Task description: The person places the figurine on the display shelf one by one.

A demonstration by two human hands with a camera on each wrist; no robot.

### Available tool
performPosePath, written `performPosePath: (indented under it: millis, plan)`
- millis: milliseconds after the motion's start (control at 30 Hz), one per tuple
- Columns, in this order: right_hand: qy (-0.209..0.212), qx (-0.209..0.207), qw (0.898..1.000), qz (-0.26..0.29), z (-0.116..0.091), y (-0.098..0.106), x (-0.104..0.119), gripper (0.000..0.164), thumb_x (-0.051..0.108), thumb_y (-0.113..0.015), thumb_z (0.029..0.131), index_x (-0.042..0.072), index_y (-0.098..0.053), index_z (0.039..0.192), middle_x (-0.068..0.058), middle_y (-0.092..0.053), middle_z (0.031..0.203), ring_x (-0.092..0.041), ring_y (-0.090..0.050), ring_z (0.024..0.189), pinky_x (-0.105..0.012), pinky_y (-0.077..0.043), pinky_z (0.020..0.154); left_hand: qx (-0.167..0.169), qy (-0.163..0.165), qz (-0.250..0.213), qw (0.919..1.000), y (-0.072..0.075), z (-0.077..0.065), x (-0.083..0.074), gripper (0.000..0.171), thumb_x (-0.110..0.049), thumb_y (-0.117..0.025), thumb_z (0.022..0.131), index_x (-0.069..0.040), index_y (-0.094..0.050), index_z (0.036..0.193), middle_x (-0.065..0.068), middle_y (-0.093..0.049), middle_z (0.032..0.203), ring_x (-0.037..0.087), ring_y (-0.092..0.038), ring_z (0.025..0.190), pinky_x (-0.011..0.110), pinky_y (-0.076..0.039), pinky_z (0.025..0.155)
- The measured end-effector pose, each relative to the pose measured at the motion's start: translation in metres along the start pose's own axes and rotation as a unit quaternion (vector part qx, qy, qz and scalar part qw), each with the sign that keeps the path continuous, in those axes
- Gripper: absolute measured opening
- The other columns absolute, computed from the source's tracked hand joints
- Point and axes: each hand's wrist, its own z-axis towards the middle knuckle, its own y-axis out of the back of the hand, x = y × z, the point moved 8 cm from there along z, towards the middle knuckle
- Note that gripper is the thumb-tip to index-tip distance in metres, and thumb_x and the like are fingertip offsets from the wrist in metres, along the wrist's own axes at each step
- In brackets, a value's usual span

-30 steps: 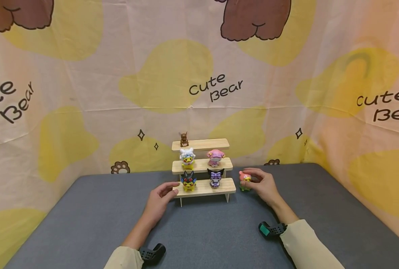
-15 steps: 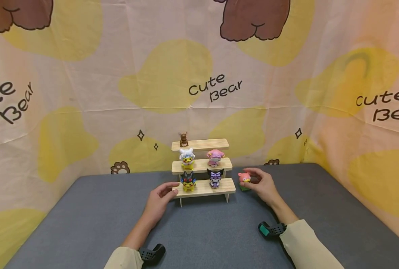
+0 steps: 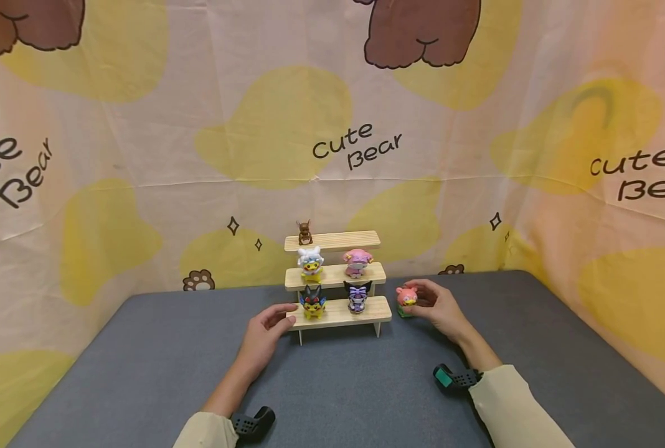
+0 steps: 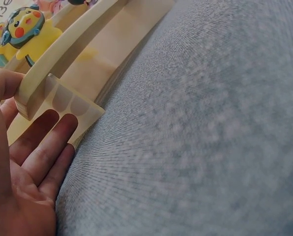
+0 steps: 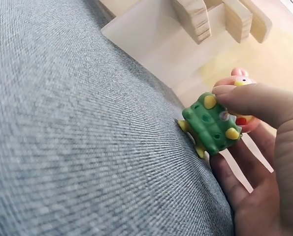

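My right hand (image 3: 438, 306) pinches a small toy figurine (image 3: 406, 297) with a pink head, between thumb and fingers, just right of a three-tier wooden display stand (image 3: 338, 314). In the right wrist view, the figurine's green, yellow-spotted costume (image 5: 210, 125) shows, its yellow feet close over the grey cloth. My left hand (image 3: 262, 336) holds the left end of the stand's lowest shelf. Its thumb and forefinger are at the board's end, while in the left wrist view the other fingers (image 4: 50, 150) lie against the pale side leg (image 4: 84, 115).
On the lowest shelf stand a yellow figurine with a dark hood (image 3: 312, 303) and a purple-and-black one (image 3: 357, 297). The middle shelf bears a white-hooded yellow figurine (image 3: 311, 264) and a pink one (image 3: 357, 262). A brown figurine (image 3: 305, 233) sits at the top shelf's left. A printed curtain (image 3: 243, 143) hangs behind.
My right hand has turned the pink-headed figurine so its face points more toward the head camera. The left hand stays at the shelf's end.
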Motion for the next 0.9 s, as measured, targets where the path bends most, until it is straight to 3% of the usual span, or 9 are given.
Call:
performPosePath:
  millis: [367, 600, 900]
  plan:
    - [-0.006, 0.013, 1.000, -0.003, 0.0008, -0.0013, 0.0008, 0.048, 0.005, -0.082, 0.082, -0.001, -0.063, 0.126, -0.027, -0.062, 0.128, -0.011, -0.065, 0.098, -0.021, -0.054, 0.080, -0.007, 0.007, 0.021, 0.9997, 0.0015, 0.0007, 0.0016, 0.024, -0.022, -0.068, 0.097, -0.016, -0.073, 0.120, 0.005, -0.071, 0.128, 0.014, -0.063, 0.116, 0.025, -0.050, 0.091]
    - [-0.007, 0.002, 1.000, -0.010, 0.0014, -0.0005, 0.0013, 0.045, 0.005, -0.082, 0.082, -0.002, -0.065, 0.123, -0.027, -0.065, 0.125, -0.009, -0.065, 0.096, -0.021, -0.054, 0.078, -0.003, 0.012, 0.003, 0.9999, 0.0002, 0.0010, 0.0031, 0.026, -0.020, -0.068, 0.097, -0.013, -0.072, 0.121, 0.009, -0.070, 0.128, 0.009, -0.065, 0.105, 0.025, -0.053, 0.086]
    - [-0.009, 0.003, 1.000, -0.005, 0.0011, -0.0009, 0.0052, 0.045, 0.005, -0.082, 0.083, -0.002, -0.065, 0.124, -0.028, -0.064, 0.125, -0.009, -0.065, 0.096, -0.021, -0.054, 0.078, -0.003, 0.008, 0.003, 1.0000, 0.0000, -0.0001, 0.0004, 0.026, -0.020, -0.068, 0.097, -0.012, -0.072, 0.121, 0.009, -0.070, 0.126, 0.008, -0.063, 0.103, 0.025, -0.052, 0.085]
